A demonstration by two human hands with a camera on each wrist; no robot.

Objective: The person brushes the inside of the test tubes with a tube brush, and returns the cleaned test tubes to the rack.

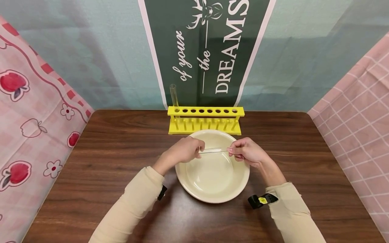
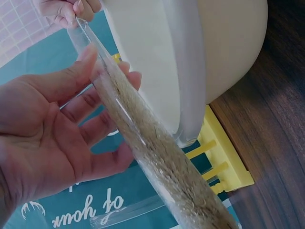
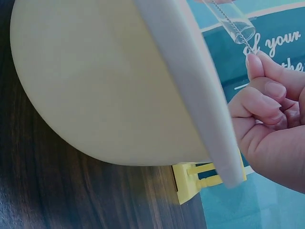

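A clear glass test tube (image 2: 124, 102) lies between both hands, above a cream basin (image 1: 212, 197). Inside the tube sits a test tube brush (image 2: 178, 171) with brownish bristles, seen close up in the left wrist view. My left hand (image 1: 188, 149) grips the tube between thumb and fingers. With thumb and forefinger, my right hand (image 1: 247, 152) pinches the brush's twisted wire handle (image 3: 243, 39), which comes out of the tube's mouth. Behind the basin stands a yellow test tube rack (image 1: 206, 111), with another glass test tube (image 1: 173, 94) upright in its leftmost hole.
The basin rests on a dark wooden table (image 1: 121, 152) just in front of the rack. A teal cloth (image 1: 115, 57) with printed lettering hangs behind the table. Pink patterned cloths hang on the left (image 1: 30, 135) and right (image 1: 358, 135). Black straps with wrist cameras (image 1: 258, 201) are on both sleeves.
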